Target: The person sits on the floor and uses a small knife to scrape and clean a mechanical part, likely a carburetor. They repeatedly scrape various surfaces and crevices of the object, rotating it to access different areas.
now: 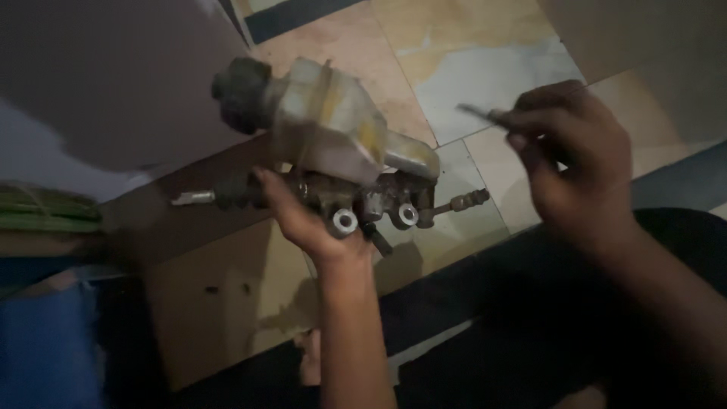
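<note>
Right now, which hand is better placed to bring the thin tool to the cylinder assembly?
The right hand. It already pinches the thin tool and hangs free beside the brake master cylinder. The left hand is gripping that cylinder from below, holding it up off the floor.

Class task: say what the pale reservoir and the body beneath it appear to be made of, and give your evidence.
Reservoir: probably plastic, yellowed and translucent, dull and grimy. Body under it, held by the left hand: probably cast metal, dark and dirty, with two bright bare-metal port rings.
</note>
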